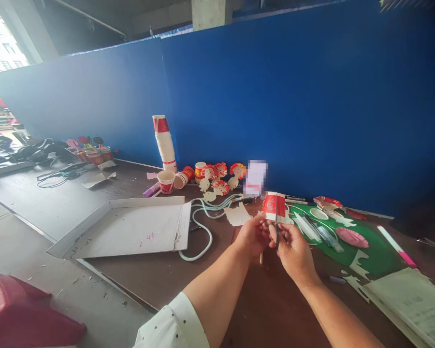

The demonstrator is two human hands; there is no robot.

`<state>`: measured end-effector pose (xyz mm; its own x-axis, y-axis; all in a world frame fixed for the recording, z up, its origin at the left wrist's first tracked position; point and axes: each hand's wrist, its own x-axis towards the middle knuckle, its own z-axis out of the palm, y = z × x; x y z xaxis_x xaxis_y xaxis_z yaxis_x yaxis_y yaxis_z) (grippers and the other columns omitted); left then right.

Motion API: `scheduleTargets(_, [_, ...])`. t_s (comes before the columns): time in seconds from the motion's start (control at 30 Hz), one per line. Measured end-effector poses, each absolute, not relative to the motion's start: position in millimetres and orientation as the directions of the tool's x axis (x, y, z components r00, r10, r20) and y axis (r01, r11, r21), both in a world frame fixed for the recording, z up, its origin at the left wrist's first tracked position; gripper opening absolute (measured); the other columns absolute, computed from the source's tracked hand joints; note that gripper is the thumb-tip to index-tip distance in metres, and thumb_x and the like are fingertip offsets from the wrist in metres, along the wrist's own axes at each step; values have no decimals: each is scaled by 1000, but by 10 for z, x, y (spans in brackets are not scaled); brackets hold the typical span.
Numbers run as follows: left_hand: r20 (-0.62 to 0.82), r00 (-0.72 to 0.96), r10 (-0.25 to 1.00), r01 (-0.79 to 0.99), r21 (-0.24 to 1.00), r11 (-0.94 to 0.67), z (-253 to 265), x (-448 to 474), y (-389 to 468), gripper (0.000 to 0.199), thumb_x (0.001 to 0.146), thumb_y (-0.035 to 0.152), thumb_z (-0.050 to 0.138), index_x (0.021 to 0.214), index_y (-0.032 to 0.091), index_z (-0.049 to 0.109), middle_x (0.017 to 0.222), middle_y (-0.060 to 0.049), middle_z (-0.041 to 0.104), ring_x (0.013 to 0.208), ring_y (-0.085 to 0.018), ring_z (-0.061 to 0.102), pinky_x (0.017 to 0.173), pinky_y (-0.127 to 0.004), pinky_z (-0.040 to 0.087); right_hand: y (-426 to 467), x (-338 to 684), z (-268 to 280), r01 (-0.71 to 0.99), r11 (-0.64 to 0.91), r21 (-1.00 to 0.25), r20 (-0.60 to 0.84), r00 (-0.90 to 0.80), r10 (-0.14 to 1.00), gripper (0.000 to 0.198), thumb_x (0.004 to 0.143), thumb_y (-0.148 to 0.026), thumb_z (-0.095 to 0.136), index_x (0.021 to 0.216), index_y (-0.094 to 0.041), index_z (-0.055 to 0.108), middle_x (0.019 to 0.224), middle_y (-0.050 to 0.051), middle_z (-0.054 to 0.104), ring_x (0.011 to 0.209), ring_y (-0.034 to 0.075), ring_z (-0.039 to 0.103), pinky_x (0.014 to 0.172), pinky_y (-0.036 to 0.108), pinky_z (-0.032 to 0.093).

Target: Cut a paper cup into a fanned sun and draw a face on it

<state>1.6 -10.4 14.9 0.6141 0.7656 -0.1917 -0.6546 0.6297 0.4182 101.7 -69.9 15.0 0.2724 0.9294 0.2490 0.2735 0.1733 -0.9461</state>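
A red and white paper cup [269, 205] is held up in front of me, its bottom side hidden by my fingers. My left hand [254, 235] is closed on the lower left of the cup. In my right hand [292, 249] is a pair of scissors [277, 232], its fingers wrapped round the dark handles. The blades point up and lie across the red wall of the cup. Whether they are parted I cannot tell. A cream piece of card [238, 214] lies left of the cup, and a green sheet [375, 241] is to the right.
A stack of paper cups [165, 145] stands by the blue partition [293, 96], near several red-fringed paper figures [237, 175]. At left are a shallow cardboard tray [130, 227] and a pale cable [210, 237]. Markers [397, 245] and a paper pad [413, 302] lie at right; a red stool [21, 309] stands below left.
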Motion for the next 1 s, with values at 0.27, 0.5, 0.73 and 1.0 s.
scheduleTargets(0.27, [-271,560,783,-767,186,614,193,-41,-41,17,88,13,52,71,10,50,61,2,44,43,0,40,36,-6,29,-716,1036,157,228,125,-966,189,285,940,42,74,-54,65,97,-20,56,83,6,69,55,15,59,45,25,41])
scheduleTargets(0.5, [-261,584,768,-761,152,631,217,-68,-38,15,90,15,51,76,10,49,65,2,42,44,0,40,36,-5,30,-716,1058,172,209,124,-970,175,250,952,46,77,-55,61,104,-19,56,88,9,71,61,19,60,46,29,42])
scheduleTargets(0.73, [-219,590,777,-781,87,618,216,-123,7,12,89,14,52,78,11,49,65,3,43,44,1,43,37,-4,32,-732,1038,127,227,166,-960,208,176,962,44,76,-55,64,101,-19,56,83,6,70,73,22,65,70,35,51])
scheduleTargets(1.0, [-237,566,790,-807,36,590,257,-155,27,16,90,16,52,74,13,49,60,4,38,42,0,39,35,-5,32,-757,1020,101,260,162,-952,197,114,974,43,76,-51,66,103,-20,54,85,5,69,73,20,65,71,33,51])
